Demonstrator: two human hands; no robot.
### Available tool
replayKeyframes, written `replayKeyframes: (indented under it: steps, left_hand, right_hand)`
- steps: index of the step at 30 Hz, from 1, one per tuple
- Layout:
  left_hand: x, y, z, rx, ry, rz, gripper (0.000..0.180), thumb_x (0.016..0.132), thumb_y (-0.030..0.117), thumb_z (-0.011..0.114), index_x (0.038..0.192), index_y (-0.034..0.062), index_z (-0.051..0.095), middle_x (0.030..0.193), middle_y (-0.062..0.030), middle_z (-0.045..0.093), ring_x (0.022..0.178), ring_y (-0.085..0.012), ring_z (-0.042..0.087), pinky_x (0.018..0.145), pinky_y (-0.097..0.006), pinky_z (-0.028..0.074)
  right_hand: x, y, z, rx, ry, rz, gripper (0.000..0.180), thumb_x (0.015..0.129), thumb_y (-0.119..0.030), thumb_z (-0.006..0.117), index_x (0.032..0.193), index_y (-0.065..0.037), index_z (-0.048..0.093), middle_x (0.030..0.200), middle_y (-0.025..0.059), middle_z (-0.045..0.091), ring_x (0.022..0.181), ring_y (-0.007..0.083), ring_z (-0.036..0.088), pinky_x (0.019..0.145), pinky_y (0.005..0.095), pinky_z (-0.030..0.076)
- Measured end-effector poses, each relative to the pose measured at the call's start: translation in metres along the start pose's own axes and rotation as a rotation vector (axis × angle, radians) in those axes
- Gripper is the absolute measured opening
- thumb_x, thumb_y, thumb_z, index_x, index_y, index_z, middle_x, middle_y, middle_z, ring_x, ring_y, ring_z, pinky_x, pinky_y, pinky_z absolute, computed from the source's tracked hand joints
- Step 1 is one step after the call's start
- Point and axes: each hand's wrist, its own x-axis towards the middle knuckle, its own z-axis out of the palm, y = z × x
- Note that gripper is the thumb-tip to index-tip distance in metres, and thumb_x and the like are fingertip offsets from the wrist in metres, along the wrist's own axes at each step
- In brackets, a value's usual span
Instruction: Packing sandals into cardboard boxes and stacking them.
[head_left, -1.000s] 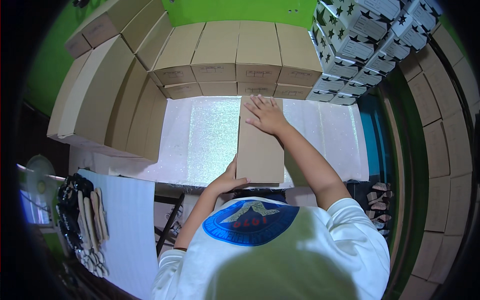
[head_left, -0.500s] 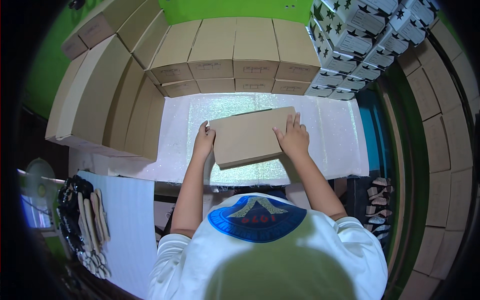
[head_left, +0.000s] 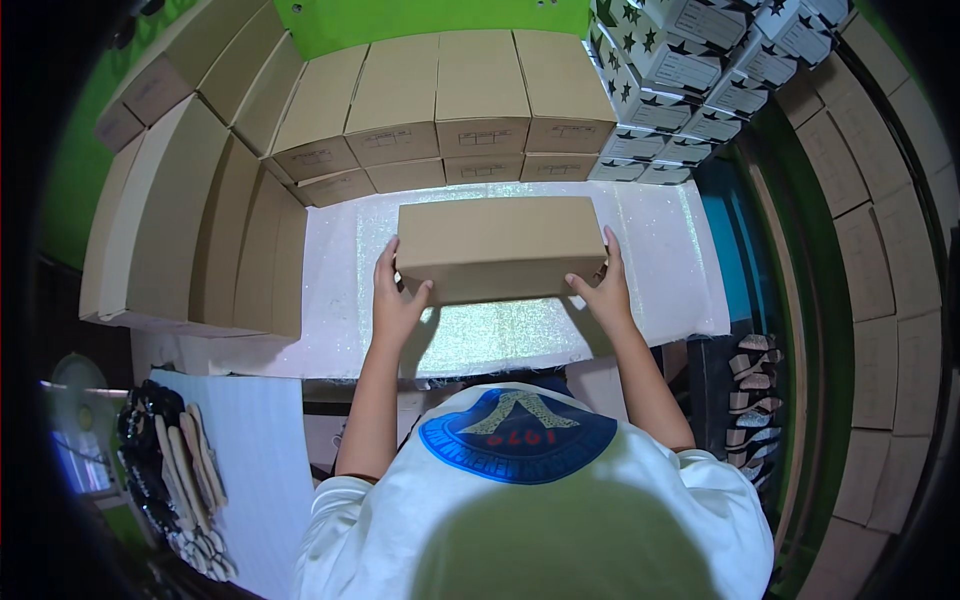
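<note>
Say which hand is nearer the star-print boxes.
Right. Right hand is below the star-print boxes in the picture, toward their left; left hand is below and farther left.

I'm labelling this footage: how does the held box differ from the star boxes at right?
The held box is plain brown on its visible faces; the star boxes are white with dark stars. The held box is between the left hand and right hand; the star boxes stand stacked, untouched. Both are rectangular.
</note>
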Motion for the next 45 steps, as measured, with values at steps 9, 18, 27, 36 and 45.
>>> replayKeyframes:
  steps: [9,18,27,36,45]
  left_hand:
    - [-0.014,-0.039,0.014,-0.112,-0.044,-0.157,0.072,0.071,-0.004,0.065,0.133,0.0052,0.029,0.128,-0.0144,0.038,0.114,-0.0256,0.047,0.090,-0.035,0.047]
    - [-0.009,-0.028,0.005,-0.100,-0.002,-0.220,0.052,0.079,0.020,0.065,0.122,0.0011,0.041,0.113,-0.0153,0.055,0.102,-0.0240,0.055,0.085,-0.033,0.044]
    - [-0.004,-0.026,-0.011,-0.154,0.030,0.042,0.052,0.091,0.040,0.042,0.126,0.0004,0.044,0.119,-0.0170,0.046,0.113,-0.0258,0.044,0.095,-0.035,0.035]
    - [-0.011,-0.022,-0.004,-0.319,0.044,-0.072,0.049,0.091,0.038,0.047,0.120,-0.0005,0.042,0.108,-0.0136,0.052,0.105,-0.0219,0.049,0.092,-0.032,0.037]
    - [-0.020,-0.060,0.004,-0.302,-0.043,-0.252,0.037,0.085,0.016,0.059,0.113,-0.0005,0.041,0.104,-0.0116,0.053,0.096,-0.0157,0.051,0.084,-0.029,0.042]
  right_hand:
    - [-0.002,0.035,0.013,0.132,-0.039,0.037,0.078,0.074,-0.003,0.068,0.137,-0.011,0.024,0.129,0.0149,0.041,0.113,0.0242,0.047,0.090,0.0340,0.045]
    - [-0.001,0.023,0.009,0.195,-0.129,0.156,0.062,0.079,-0.015,0.066,0.132,-0.004,0.036,0.118,0.0096,0.053,0.098,0.0178,0.053,0.087,0.0298,0.043]
    - [0.002,0.016,-0.002,0.521,0.011,0.009,0.054,0.087,-0.029,0.058,0.130,-0.001,0.040,0.118,0.0112,0.052,0.106,0.0173,0.051,0.089,0.0282,0.041]
    - [-0.001,0.035,0.000,0.534,-0.044,-0.025,0.040,0.077,0.004,0.051,0.117,-0.001,0.043,0.119,0.0113,0.048,0.106,0.0158,0.049,0.088,0.0258,0.040]
    - [-0.021,0.057,0.009,0.645,-0.132,0.175,0.035,0.076,0.009,0.040,0.109,-0.002,0.045,0.112,0.0088,0.051,0.104,0.0146,0.050,0.085,0.0268,0.043]
